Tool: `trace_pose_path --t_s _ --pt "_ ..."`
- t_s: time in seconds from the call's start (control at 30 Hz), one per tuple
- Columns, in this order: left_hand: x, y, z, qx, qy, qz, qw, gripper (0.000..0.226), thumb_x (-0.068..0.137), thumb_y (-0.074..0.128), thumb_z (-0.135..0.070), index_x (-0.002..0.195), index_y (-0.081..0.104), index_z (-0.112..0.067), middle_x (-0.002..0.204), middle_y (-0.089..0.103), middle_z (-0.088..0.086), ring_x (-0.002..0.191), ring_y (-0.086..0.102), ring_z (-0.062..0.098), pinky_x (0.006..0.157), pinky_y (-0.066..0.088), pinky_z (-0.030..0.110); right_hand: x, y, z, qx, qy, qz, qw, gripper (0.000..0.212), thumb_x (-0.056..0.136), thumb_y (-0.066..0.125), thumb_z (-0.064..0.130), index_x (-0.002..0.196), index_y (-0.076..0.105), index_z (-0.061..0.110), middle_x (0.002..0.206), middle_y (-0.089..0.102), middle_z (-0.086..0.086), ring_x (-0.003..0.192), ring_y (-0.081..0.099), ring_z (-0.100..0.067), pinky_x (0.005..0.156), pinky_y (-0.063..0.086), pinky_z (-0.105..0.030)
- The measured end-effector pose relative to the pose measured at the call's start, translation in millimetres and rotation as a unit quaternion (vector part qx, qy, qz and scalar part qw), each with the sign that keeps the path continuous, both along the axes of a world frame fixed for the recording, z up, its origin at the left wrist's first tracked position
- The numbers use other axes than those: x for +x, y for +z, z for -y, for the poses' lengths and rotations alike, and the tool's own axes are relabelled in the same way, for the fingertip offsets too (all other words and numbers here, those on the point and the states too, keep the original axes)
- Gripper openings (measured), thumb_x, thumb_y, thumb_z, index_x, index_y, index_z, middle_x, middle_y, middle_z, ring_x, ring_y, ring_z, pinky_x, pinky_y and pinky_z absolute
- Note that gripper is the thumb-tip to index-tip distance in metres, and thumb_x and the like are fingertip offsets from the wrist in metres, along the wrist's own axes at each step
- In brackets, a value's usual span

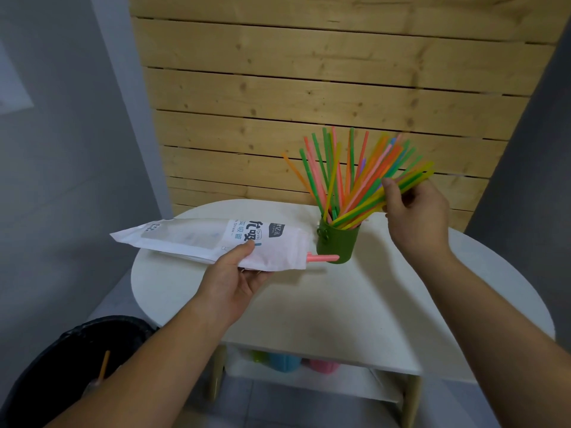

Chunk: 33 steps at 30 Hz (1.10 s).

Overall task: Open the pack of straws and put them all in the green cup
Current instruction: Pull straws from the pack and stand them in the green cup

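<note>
Item, nearest: one black-lined bin at lower left, with one orange straw standing in it.

Item: one lower shelf under the tabletop, bearing three coloured shapes, green, blue and pink; too blurred to identify, possibly cups.

Item: one white round table.

Item: left hand, one; thumb on top and fingers curled beneath, gripping one white straw pack near its open end; pack held flat just above the table, printed face up, mouth toward the cup; one pink straw pokes out of the mouth, its tip in front of the cup's base.

Item: one green cup, upright on the table, just right of the pack.

Item: straws in the cup, fanned out, green, pink, orange, yellow, a little purple; they overlap too much for a firm count, well over twenty.

Item: right hand, one; fingers closed round a bundle of yellow and green straws, whose lower ends sit in the cup; number in the bundle uncertain.

Item, farthest: one wall of pale wooden slats.
</note>
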<state>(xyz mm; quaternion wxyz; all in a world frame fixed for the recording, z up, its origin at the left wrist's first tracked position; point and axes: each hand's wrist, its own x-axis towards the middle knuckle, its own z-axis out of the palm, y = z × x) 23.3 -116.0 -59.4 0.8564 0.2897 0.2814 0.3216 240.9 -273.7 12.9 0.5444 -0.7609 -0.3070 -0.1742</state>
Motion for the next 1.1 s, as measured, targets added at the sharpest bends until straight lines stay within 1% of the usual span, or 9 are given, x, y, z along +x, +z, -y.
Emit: trace_pose_path --t_s 0.03,0.13,0.23,0.3,0.5,0.8,0.9,1.03,1.1 --pt "0.0 0.1 0.3 0.001 0.001 0.001 1.0 0.025 0.093 0.068 -0.006 0.117 0.07 -0.015 0.107 0.082 0.006 0.092 0.08 0.022 0.064 0.066 0.035 -0.3 -0.3 -0.2 0.006 -0.004 0.002 1.0 0.027 0.096 0.057 0.042 0.077 0.056 0.023 0.066 0.059 0.012 0.062 0.06 0.0 0.05 0.038 -0.011" --pt "-0.1 0.8 1.7 0.003 0.004 0.001 1.0 0.024 0.094 0.068 -0.005 0.115 0.07 -0.016 0.108 0.082 0.007 0.092 0.08 0.023 0.071 0.067 0.039 0.2 -2.7 -1.3 0.013 -0.004 -0.005 1.0 0.027 0.096 0.057 0.044 0.082 0.059 0.02 0.068 0.063 0.011 0.067 0.066 -0.013 0.054 0.047 -0.018" --pt "-0.1 1.6 2.8 0.002 0.004 0.002 1.0 0.023 0.093 0.068 -0.005 0.113 0.07 -0.017 0.108 0.081 0.008 0.095 0.079 0.024 0.076 0.065 0.041 -1.2 -6.5 -3.1 0.008 0.018 -0.019 1.0 0.032 0.095 0.059 0.045 0.084 0.062 0.014 0.072 0.067 0.0 0.071 0.068 -0.025 0.064 0.058 -0.042" --pt "0.0 2.0 3.5 0.002 0.002 0.004 1.0 0.023 0.094 0.068 -0.005 0.113 0.07 -0.017 0.108 0.082 0.008 0.096 0.079 0.025 0.076 0.065 0.041 -1.9 -8.3 -3.1 0.007 0.035 -0.031 0.999 0.034 0.092 0.062 0.045 0.087 0.064 0.012 0.076 0.069 -0.006 0.073 0.069 -0.029 0.067 0.058 -0.05" --pt "-0.2 2.2 3.7 0.008 -0.002 -0.001 1.0 0.024 0.094 0.068 -0.006 0.115 0.07 -0.016 0.11 0.081 0.008 0.095 0.079 0.023 0.076 0.065 0.039 -3.8 -10.6 -6.6 0.0 0.086 -0.05 0.995 0.007 0.092 0.066 0.033 0.091 0.063 0.027 0.086 0.072 -0.005 0.081 0.069 -0.029 0.071 0.059 -0.052" --pt "-0.7 1.0 2.2 0.01 -0.005 -0.004 1.0 0.029 0.093 0.069 -0.006 0.12 0.069 -0.016 0.11 0.081 0.007 0.095 0.079 0.023 0.068 0.066 0.036 -1.8 -14.0 -5.0 0.01 0.082 -0.075 0.994 0.017 0.092 0.066 0.033 0.094 0.066 0.016 0.083 0.072 -0.008 0.079 0.069 -0.031 0.071 0.059 -0.052" --pt "-0.2 1.6 2.0 0.007 -0.003 -0.003 1.0 0.027 0.092 0.069 -0.006 0.118 0.07 -0.016 0.108 0.081 0.007 0.094 0.079 0.023 0.07 0.067 0.037 -1.4 -13.6 -3.3 0.013 0.091 -0.082 0.992 0.007 0.09 0.069 0.03 0.09 0.064 0.024 0.082 0.071 -0.007 0.079 0.069 -0.031 0.071 0.059 -0.053" --pt "-0.6 2.2 1.4 0.011 -0.001 -0.002 1.0 0.024 0.092 0.069 -0.006 0.114 0.071 -0.016 0.107 0.082 0.007 0.093 0.08 0.022 0.068 0.066 0.036 -5.4 -15.8 2.6 0.012 0.094 -0.105 0.99 0.023 0.083 0.078 0.024 0.091 0.057 0.029 0.082 0.067 0.0 0.079 0.068 -0.026 0.072 0.059 -0.052" --pt "-0.5 2.8 0.8 0.015 0.0 0.002 1.0 0.023 0.092 0.069 -0.007 0.114 0.071 -0.016 0.108 0.082 0.006 0.094 0.079 0.021 0.069 0.066 0.037 -9.0 -21.2 8.4 -0.016 0.071 -0.126 0.989 0.033 0.078 0.081 0.033 0.091 0.051 0.03 0.085 0.066 0.001 0.077 0.067 -0.023 0.072 0.059 -0.05"
